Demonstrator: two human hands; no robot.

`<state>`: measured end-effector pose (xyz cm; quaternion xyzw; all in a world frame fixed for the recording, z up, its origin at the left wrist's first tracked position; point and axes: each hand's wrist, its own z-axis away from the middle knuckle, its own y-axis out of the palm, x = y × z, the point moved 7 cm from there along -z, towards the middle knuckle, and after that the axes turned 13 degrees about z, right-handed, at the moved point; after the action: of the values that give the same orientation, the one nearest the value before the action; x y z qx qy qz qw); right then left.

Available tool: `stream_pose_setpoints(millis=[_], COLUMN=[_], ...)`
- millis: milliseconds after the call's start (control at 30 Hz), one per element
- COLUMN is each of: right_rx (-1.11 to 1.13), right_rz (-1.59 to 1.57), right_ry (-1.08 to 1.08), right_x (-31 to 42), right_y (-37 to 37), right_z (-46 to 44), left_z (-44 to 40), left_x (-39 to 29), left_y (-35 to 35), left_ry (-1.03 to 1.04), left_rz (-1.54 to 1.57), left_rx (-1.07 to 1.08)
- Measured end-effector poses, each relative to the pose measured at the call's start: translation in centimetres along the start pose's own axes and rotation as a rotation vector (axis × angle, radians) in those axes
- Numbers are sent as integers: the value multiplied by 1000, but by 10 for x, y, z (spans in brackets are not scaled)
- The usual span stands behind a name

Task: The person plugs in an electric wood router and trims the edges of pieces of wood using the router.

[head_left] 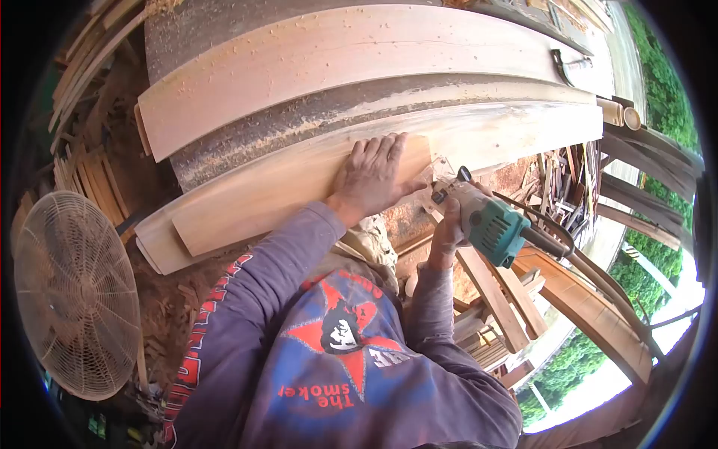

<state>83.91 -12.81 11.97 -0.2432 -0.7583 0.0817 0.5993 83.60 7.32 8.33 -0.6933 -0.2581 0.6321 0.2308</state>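
Observation:
My right hand (448, 233) is wrapped round the body of a teal and white trim router (493, 224), whose clear base meets the near edge and end of a short pale board (299, 194). My left hand (372, 178) lies on that board with its fingers stretched out, the thumb pointing toward the router. The short board rests on a longer pale plank (516, 131). The router's bit is hidden from me. A black cord (568, 241) trails off the back of the tool to the right.
Beyond the near plank lies another wide plank (329, 49) on the dusty bench, with a black-handled tool (561, 67) at its right end. A round wire-caged fan (78, 295) stands at left. Stacked timber (493, 295) and offcuts (557, 187) lie at right.

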Motion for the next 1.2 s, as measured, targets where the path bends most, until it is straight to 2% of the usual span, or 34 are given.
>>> stream_pose_setpoints(millis=[167, 233, 300, 667, 967, 1033, 1200], right_rx=[-39, -48, -84, -81, 48, 74, 100], right_rz=[7, -2, -78, -69, -123, -39, -74], right_ry=[-14, -25, 5, -120, -197, -230, -208], right_x=[-4, -3, -4, -3, 5, 8, 15], right_y=[-1, 0, 0, 0, 27, 35, 56], right_z=[8, 12, 15, 0, -26, -31, -46], left_z=[2, 3, 3, 3, 0, -2, -6], left_x=[8, 6, 8, 5, 5, 6, 7], left_y=[5, 3, 3, 1, -4, -6, -9], left_ry=[-47, 40, 38, 50, 27, 4, -13], left_rz=[60, 45, 58, 51, 96, 107, 115], left_rx=[97, 8, -1, 14, -52, -50, -67])
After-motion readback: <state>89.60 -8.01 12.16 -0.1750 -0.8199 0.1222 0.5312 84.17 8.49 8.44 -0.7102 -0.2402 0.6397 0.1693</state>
